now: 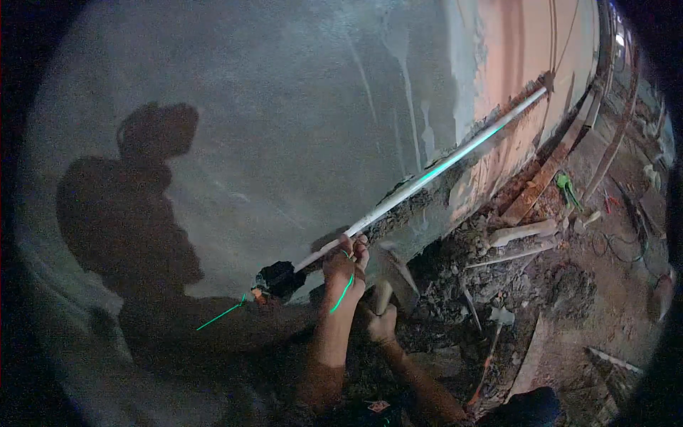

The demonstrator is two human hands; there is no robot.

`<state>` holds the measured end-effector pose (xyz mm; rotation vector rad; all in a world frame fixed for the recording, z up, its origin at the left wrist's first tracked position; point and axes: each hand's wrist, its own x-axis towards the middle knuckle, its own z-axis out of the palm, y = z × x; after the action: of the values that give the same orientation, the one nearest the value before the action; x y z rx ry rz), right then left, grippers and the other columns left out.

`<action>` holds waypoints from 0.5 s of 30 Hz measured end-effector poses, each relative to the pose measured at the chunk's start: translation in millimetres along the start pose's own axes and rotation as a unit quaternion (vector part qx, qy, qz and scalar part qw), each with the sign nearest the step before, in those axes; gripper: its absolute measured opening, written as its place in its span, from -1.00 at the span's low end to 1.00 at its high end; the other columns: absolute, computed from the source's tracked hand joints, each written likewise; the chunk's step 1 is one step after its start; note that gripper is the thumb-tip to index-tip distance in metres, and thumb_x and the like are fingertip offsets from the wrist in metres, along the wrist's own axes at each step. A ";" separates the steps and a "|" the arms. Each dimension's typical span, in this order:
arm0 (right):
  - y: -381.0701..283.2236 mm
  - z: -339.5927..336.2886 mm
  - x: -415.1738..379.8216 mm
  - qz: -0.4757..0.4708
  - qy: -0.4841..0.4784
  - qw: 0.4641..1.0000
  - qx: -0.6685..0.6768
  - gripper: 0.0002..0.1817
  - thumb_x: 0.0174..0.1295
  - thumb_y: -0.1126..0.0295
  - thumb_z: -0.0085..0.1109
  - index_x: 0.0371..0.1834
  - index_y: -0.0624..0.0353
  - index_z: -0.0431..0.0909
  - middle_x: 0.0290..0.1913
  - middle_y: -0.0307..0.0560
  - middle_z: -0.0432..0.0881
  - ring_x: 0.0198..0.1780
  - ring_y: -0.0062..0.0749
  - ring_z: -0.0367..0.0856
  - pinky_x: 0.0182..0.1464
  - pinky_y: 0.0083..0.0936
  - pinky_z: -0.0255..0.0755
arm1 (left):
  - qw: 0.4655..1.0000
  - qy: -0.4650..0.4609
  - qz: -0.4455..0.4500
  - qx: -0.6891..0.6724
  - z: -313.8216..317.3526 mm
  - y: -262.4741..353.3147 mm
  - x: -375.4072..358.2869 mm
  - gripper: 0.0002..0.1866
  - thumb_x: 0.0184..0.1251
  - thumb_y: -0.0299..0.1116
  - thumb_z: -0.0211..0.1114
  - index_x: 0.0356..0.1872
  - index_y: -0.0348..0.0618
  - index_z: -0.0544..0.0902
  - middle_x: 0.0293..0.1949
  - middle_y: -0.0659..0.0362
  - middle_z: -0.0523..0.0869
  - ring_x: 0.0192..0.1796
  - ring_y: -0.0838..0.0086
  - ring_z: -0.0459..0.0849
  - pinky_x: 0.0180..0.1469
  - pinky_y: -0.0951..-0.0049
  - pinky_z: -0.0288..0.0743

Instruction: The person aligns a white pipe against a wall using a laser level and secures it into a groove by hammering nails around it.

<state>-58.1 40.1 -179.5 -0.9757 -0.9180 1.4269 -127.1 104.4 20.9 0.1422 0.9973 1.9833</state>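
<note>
A long white pipe point(441, 167) runs slantwise along a chased groove in the wall. My left hand point(346, 265) is at its lower part, fingers curled and closed against the pipe and the wall. Whatever is pinched in them, if anything, cannot be made out. Just below and to the right, my right hand point(382, 324) grips a hammer point(383, 295) by its handle, the head blurred and raised near my left hand. At the pipe's lower end sits a black electrical box point(279, 280) with an orange bit beside it.
Bright green lines fall across the pipe, my left wrist and the grey plastered wall point(284, 107). On the ground lie rubble point(441, 285), a wooden plank point(544, 181), a green tool point(567, 188), another hammer-like tool point(501, 317) and cables. My shadow covers the wall at left.
</note>
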 end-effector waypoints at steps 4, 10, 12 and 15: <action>1.1 -9.9 -2.4 -0.023 -0.154 0.987 -0.049 -0.55 0.09 0.10 0.32 -0.21 0.31 0.55 -0.42 -0.15 0.63 -0.58 -0.31 0.46 -0.51 -0.36 0.36 | 1.000 0.015 -0.002 0.007 -7.0 -0.3 9.0 -0.82 0.45 -0.29 0.20 -0.18 -0.21 0.59 -0.31 0.16 0.66 -0.29 0.55 0.58 -0.22 0.55 0.47; -15.4 -8.4 -24.7 -0.013 -0.080 0.997 0.012 -0.66 0.06 0.37 0.31 -0.11 0.26 0.50 -0.14 0.11 0.51 -0.15 -0.27 0.56 -0.17 -0.30 0.43 | 0.999 -0.018 -0.024 0.019 -17.9 0.0 15.7 -0.58 0.44 -0.13 0.18 0.04 -0.34 0.52 -0.23 0.12 0.65 -0.17 0.37 0.63 -0.12 0.31 0.60; 19.7 -14.9 -13.4 -0.035 -0.133 0.968 -0.209 -0.71 0.07 0.37 0.24 -0.16 0.24 0.50 -0.17 0.08 0.50 -0.12 -0.26 0.56 -0.14 -0.30 0.45 | 0.938 -0.024 0.136 0.317 -25.5 0.0 9.6 -0.68 0.47 -0.21 0.16 -0.04 -0.31 0.54 -0.25 0.13 0.64 -0.22 0.44 0.60 -0.15 0.42 0.54; -23.5 -2.2 -13.2 0.121 -0.141 0.956 -0.227 -0.78 0.08 0.39 0.17 -0.22 0.22 0.48 -0.21 -0.02 0.50 -0.12 -0.26 0.56 -0.14 -0.30 0.47 | 0.929 -0.034 0.132 0.345 -12.7 5.9 5.9 -0.76 0.49 -0.28 0.13 -0.11 -0.29 0.57 -0.27 0.14 0.64 -0.26 0.51 0.56 -0.15 0.51 0.49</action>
<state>-47.3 28.6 -157.5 -1.2764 -1.4197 1.6266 -140.2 99.7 15.0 0.7600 1.6635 1.7523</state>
